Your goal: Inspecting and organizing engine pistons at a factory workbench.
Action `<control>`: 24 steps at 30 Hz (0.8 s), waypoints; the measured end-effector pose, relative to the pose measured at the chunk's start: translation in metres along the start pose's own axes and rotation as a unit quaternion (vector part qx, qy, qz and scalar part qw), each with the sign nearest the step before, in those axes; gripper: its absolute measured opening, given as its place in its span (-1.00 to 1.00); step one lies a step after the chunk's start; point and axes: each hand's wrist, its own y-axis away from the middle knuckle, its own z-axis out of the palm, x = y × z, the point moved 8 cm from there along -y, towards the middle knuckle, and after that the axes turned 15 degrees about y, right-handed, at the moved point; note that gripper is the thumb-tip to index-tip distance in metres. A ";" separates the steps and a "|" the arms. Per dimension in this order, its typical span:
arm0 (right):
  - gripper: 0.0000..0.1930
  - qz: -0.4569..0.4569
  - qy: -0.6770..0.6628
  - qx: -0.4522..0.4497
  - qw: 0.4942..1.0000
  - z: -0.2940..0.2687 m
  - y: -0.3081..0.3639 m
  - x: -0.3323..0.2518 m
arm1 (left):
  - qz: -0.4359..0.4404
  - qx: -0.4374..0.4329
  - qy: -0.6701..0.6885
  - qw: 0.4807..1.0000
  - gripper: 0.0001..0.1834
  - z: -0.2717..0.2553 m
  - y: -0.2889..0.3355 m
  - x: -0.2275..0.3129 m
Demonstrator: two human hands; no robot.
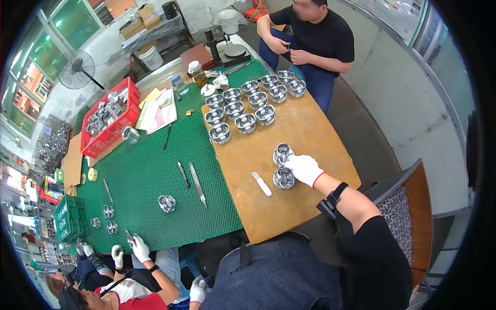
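My right hand, in a white glove with a red cuff, reaches over the wooden board. Its fingers close at the near edge of a silver metal piston. Just nearer to me a second piston stands against it, partly under the glove. My left hand, also gloved, hangs low beside my apron, below the table edge; its fingers look loosely apart and nothing shows in them. A white-handled utility knife lies left of the two pistons. Several pistons stand in rows at the board's far end.
On the green mat lie a file, a dark thin tool and one piston. A red crate holds metal parts. Co-workers sit at the lower left and far right. A bin of small parts stands right.
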 end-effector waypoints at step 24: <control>-0.79 -0.033 -0.537 -0.217 0.814 -0.138 0.124 -0.274 | 0.436 -0.413 0.099 0.793 0.20 0.186 0.206 0.374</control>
